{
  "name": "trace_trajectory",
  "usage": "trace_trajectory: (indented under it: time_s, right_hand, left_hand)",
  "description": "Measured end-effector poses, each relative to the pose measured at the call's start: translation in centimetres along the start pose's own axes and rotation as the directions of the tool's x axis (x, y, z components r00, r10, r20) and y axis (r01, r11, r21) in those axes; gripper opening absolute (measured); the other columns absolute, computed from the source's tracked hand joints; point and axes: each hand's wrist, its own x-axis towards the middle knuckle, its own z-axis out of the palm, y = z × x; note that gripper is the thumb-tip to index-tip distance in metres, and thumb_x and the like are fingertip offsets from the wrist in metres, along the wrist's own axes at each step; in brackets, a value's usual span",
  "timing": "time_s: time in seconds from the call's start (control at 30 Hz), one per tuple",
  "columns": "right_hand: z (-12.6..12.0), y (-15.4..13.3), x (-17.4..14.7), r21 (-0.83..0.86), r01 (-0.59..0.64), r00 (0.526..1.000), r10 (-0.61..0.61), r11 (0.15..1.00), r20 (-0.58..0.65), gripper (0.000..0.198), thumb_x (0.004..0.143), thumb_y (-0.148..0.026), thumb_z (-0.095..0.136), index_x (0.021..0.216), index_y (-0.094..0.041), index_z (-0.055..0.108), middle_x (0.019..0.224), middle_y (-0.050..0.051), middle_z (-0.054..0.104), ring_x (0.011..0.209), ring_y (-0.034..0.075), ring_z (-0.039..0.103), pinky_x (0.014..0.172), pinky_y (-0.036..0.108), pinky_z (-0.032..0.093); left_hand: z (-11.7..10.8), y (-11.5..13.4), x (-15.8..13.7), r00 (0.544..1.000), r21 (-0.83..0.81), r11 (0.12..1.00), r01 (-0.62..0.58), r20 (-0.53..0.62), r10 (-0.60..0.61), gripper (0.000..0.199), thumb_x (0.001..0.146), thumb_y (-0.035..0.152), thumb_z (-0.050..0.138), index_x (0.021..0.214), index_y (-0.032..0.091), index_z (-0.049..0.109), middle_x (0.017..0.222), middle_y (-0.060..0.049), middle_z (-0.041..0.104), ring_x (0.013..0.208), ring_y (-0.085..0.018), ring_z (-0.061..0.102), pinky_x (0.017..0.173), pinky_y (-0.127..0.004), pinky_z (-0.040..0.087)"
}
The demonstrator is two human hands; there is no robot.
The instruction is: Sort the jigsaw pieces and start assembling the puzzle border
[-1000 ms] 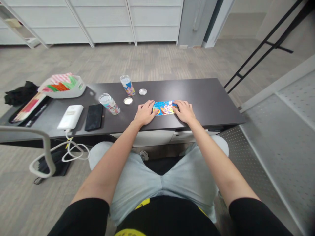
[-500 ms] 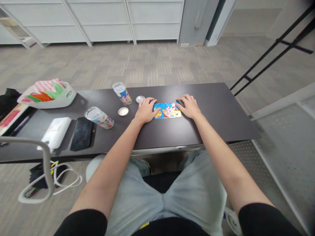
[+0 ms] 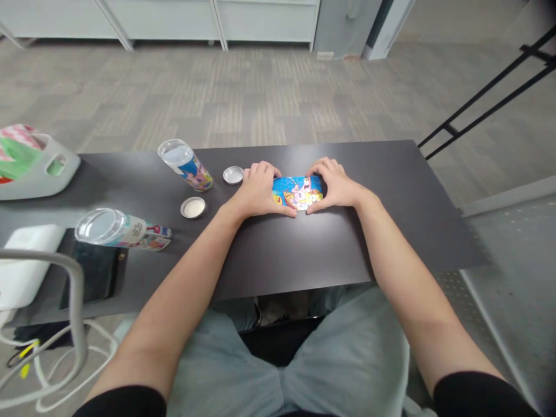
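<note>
**Blue rectangular cartoon-printed panel, flat on a smooth dark-grey bench, between two hands**

Panel: toward the far edge of the bench, well right of the containers; one piece or several, I cannot tell from here.

Left hand: half open in a wide curve about the panel's left end, thumb along the near edge, fingers beyond the far; nothing lifted.

Right hand: likewise half open about the right end. Whether either presses firmly, I cannot tell.

Adjacent stock, left: two printed cylindrical containers with clear upper parts, one far, one near; two shallow round silvery lids, one far, one near.

Hazards, in my judgement: uneven pressure could skew the panel or slide it over the smooth surface; a hard inward squeeze could buckle it, or part it if pieced together. The far lid sits just beside the left hand and could be knocked by a backward move. A wide leftward sweep of that forearm might topple the near container.
</note>
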Motion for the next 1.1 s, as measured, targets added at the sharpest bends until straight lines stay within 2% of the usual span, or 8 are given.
trace_trajectory:
  time_s: [0.13,0.27,0.4,0.53,0.63,0.77,0.93,1.1]
  right_hand:
    - [-0.2,-1.4,0.1,-0.010,-0.029,0.999,0.030,1.000,0.033,0.101,0.069,-0.062,0.124,0.150,-0.031,0.074,0.158,0.015,0.073,0.146,0.050,0.068,0.132,0.067,0.053]
    - [-0.3,-1.8,0.1,-0.035,-0.061,0.996,0.063,0.998,0.064,0.114,0.071,-0.059,0.126,0.168,-0.032,0.074,0.161,0.016,0.072,0.152,0.054,0.065,0.138,0.070,0.050]
    - [-0.2,-1.8,0.1,-0.060,-0.083,0.994,0.087,0.995,0.064,0.115,0.070,-0.055,0.130,0.169,-0.032,0.078,0.169,0.017,0.067,0.160,0.055,0.061,0.144,0.069,0.046]
    - [-0.5,-2.2,0.1,-0.060,-0.096,0.992,0.100,0.994,0.082,0.113,0.068,-0.058,0.130,0.162,-0.027,0.076,0.169,0.019,0.068,0.159,0.056,0.063,0.139,0.069,0.049]
    - [-0.7,-2.7,0.0,-0.045,-0.100,0.991,0.103,0.994,0.088,0.106,0.069,-0.055,0.127,0.155,-0.026,0.073,0.161,0.017,0.074,0.150,0.053,0.069,0.133,0.067,0.054]
    - [-0.8,-3.1,-0.3,0.012,-0.097,0.992,0.095,0.995,0.087,0.120,0.068,-0.050,0.125,0.169,-0.024,0.065,0.162,0.018,0.079,0.153,0.053,0.069,0.134,0.065,0.055]
    - [-0.7,-3.0,-0.3,0.026,-0.083,0.992,0.081,0.996,0.092,0.130,0.073,-0.072,0.120,0.181,-0.035,0.058,0.161,0.012,0.078,0.156,0.056,0.068,0.140,0.070,0.055]
    - [-0.9,-3.1,-0.2,0.015,-0.029,0.994,0.028,0.999,0.103,0.130,0.068,-0.058,0.125,0.177,-0.031,0.061,0.158,0.015,0.074,0.153,0.055,0.072,0.138,0.069,0.057]
  left_hand:
    - [-0.2,0.4,0.0,1.000,-0.035,0.999,0.024,-0.004,-0.024,0.128,0.058,0.084,0.128,0.152,0.023,0.068,0.159,-0.020,0.075,0.151,-0.052,0.069,0.133,-0.065,0.051]
    - [-0.3,0.3,-0.2,0.999,-0.131,0.991,-0.037,-0.027,0.034,0.129,0.059,0.077,0.130,0.158,0.026,0.065,0.164,-0.019,0.071,0.148,-0.049,0.076,0.129,-0.066,0.059]
    - [-0.4,-0.6,-0.3,0.993,-0.255,0.960,-0.112,-0.053,0.102,0.124,0.065,0.061,0.130,0.166,0.026,0.067,0.171,-0.019,0.063,0.149,-0.043,0.078,0.132,-0.059,0.065]
    - [-0.6,-1.0,-0.3,0.994,-0.223,0.969,-0.106,-0.026,0.103,0.117,0.068,0.067,0.127,0.162,0.023,0.074,0.163,-0.018,0.068,0.150,-0.044,0.075,0.135,-0.060,0.064]
    - [-0.8,-0.6,-0.2,0.996,-0.127,0.988,-0.086,0.010,0.088,0.107,0.068,0.075,0.125,0.148,0.021,0.079,0.155,-0.019,0.075,0.150,-0.049,0.071,0.131,-0.065,0.061]
    - [-1.1,0.2,-0.3,0.999,-0.098,0.994,-0.043,0.030,0.046,0.098,0.070,0.074,0.124,0.139,0.025,0.075,0.150,-0.015,0.083,0.145,-0.049,0.072,0.127,-0.066,0.054]
    - [-1.0,0.4,-0.4,0.998,-0.191,0.981,-0.043,0.027,0.049,0.104,0.068,0.065,0.125,0.147,0.025,0.069,0.151,-0.014,0.083,0.142,-0.044,0.077,0.127,-0.062,0.050]
    - [-0.7,0.0,-0.4,0.991,-0.239,0.963,-0.121,0.027,0.131,0.102,0.078,0.063,0.119,0.159,0.027,0.068,0.158,-0.014,0.075,0.148,-0.043,0.076,0.127,-0.059,0.055]
